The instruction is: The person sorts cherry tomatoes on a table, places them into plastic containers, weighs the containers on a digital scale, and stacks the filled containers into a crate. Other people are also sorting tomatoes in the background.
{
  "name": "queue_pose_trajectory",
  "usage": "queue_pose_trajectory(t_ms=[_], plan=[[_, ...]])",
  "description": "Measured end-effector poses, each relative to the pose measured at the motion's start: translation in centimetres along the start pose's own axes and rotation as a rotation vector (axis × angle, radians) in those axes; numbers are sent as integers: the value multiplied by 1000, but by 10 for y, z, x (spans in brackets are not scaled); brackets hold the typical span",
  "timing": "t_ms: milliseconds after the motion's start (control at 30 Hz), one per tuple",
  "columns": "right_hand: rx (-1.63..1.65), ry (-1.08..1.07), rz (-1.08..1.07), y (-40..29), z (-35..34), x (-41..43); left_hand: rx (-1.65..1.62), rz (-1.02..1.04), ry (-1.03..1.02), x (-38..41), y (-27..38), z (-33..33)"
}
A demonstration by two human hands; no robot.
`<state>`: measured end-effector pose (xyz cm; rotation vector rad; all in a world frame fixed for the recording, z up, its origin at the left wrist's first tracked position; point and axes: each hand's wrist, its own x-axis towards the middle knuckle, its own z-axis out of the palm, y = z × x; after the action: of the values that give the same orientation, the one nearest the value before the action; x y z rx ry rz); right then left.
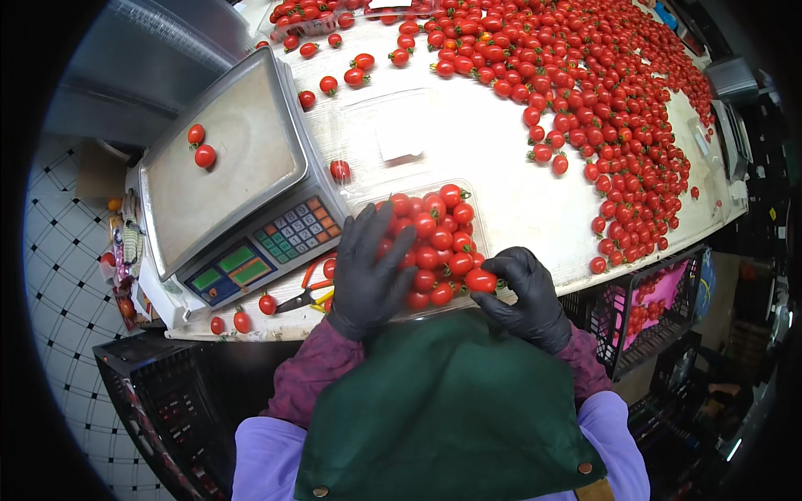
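Observation:
Both my hands wear black gloves. A clear plastic punnet (481, 216) full of red cherry tomatoes (427, 257) lies in front of me at the table's near edge, its clear lid (360, 116) spread open beyond it with a white label. My left hand (369, 269) rests with fingers spread over the punnet's left side, touching the tomatoes. Between thumb and forefinger, my right hand (526, 297) holds one cherry tomato (480, 280) at the punnet's right near corner.
A digital scale (219, 156) with two tomatoes on its pan stands left. Pruning snips (297, 302) and loose tomatoes lie near it. A large heap of tomatoes (601, 113) covers the back and right. Black crates (651, 313) stand below the table's right edge.

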<state>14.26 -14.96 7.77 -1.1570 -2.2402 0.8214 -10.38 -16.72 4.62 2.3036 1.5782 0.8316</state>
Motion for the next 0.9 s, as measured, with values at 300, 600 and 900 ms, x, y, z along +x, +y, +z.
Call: queue_pose_trajectory(t_ms=[300, 600, 900], plan=[[32, -23, 41, -6, -17, -8, 47, -128, 10, -2, -8, -2], [-395, -73, 105, -7, 10, -20, 261, -125, 350, 15, -41, -71], [-303, -159, -108, 12, 19, -10, 315, -465, 285, 19, -207, -132]])
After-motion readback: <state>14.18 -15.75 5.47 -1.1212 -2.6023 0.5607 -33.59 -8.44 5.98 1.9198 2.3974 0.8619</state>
